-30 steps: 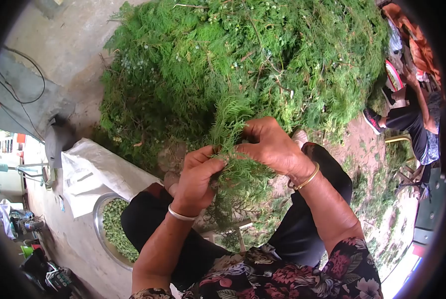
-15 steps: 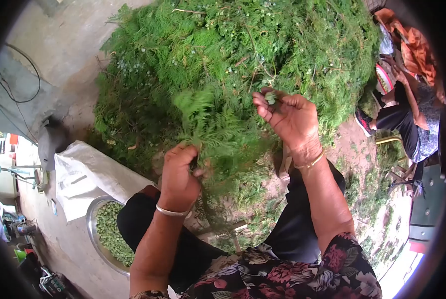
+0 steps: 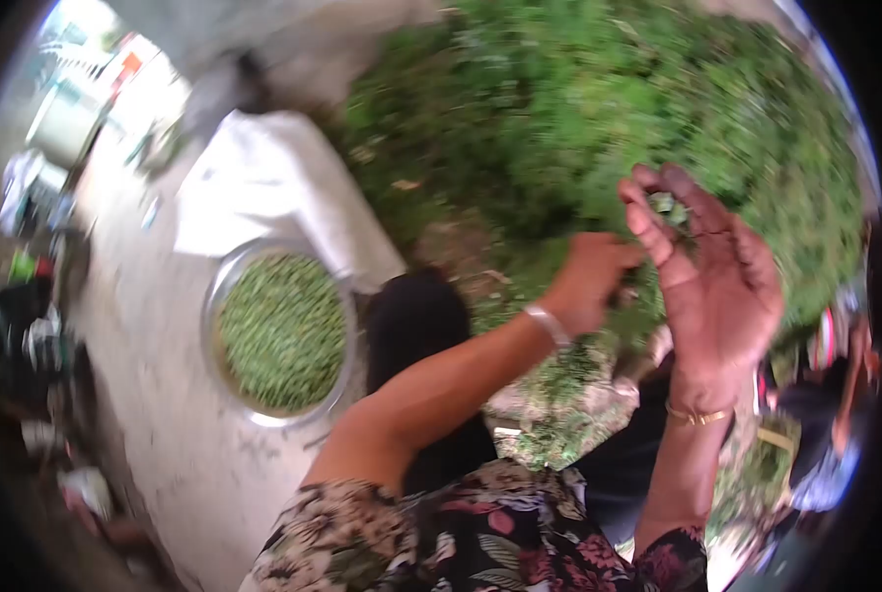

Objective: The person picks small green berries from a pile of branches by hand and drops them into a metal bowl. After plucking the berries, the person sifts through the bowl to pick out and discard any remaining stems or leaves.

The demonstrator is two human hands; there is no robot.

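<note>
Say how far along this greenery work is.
Partway, I'd judge. Done: small green pieces fill much of the metal basin. In hand: the right hand holds a few pale green bits; the left hand is too blurred to read. Remaining: the big leafy pile, probably most of the work.

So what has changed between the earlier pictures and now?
The right hand has let go of the sprig and holds green bits in its curled fingers. The left hand has swung rightward, close to it; blur hides whether it still grips the sprig. The view has turned left. The basin still sits by the white sack.
</note>
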